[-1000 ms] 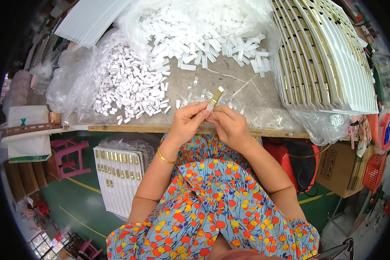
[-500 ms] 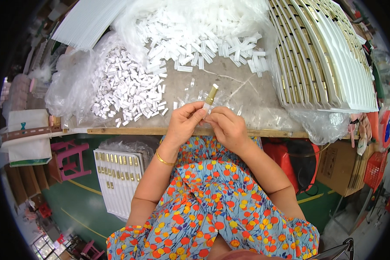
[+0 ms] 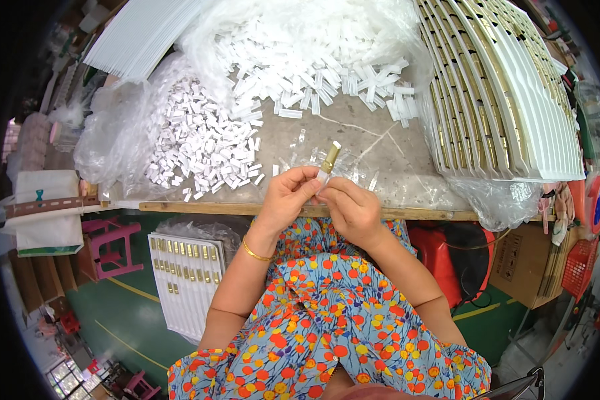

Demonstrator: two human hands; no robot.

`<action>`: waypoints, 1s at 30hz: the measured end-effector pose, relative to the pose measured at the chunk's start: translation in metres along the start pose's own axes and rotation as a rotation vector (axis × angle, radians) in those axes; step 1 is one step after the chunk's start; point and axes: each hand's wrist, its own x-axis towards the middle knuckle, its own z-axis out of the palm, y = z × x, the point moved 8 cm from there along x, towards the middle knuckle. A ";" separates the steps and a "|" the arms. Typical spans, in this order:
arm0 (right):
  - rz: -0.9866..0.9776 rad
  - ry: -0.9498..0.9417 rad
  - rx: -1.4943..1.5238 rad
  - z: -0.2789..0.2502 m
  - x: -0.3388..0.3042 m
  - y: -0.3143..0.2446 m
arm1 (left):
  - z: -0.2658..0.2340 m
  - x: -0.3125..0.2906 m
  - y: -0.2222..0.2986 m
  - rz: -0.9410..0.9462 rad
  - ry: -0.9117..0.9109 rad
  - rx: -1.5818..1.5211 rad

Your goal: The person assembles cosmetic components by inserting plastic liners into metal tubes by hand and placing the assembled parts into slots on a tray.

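A small gold tube [image 3: 330, 157] with a white tip and a pale lower end stands tilted up between my two hands, over the table's front edge. My left hand [image 3: 289, 199] is closed, thumb and forefinger pinching the tube's lower end. From the other side, my right hand [image 3: 354, 209] has its fingers bent together at that same end. The fingers hide the very bottom of the tube. Just beyond my hands, several small clear plastic pieces [image 3: 373, 180] lie scattered on the grey tabletop [image 3: 353, 120].
Small white pieces [image 3: 203, 137] are heaped at the left, longer translucent ones [image 3: 327, 73] at the back. Upright white trays with gold parts [image 3: 473, 93] stand at the right. Beside my left arm, below the table, leans another white tray [image 3: 183, 287]. A plastic bag [image 3: 497, 200] hangs over the edge.
The view has shifted slightly, so the table and its contents sit a little lower. Both hands keep their pinch at the tube's lower end, and the tube leans slightly more to the right.
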 end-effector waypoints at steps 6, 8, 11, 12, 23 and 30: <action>0.032 -0.132 0.039 0.007 -0.001 0.002 | -0.002 -0.006 0.007 0.009 0.008 0.135; 0.035 -0.136 0.088 0.007 -0.003 0.004 | -0.002 -0.005 0.006 0.013 -0.017 0.155; 0.033 -0.127 0.119 0.005 -0.003 0.005 | -0.004 -0.006 0.003 0.014 -0.004 0.162; 0.036 -0.127 0.119 0.005 -0.003 0.005 | -0.003 -0.006 0.003 0.012 -0.004 0.161; 0.075 -0.167 0.195 0.004 -0.005 0.009 | -0.002 -0.006 0.000 -0.064 -0.019 0.116; 0.091 0.003 0.112 -0.004 -0.002 0.007 | 0.004 -0.005 0.003 -0.070 0.019 -0.015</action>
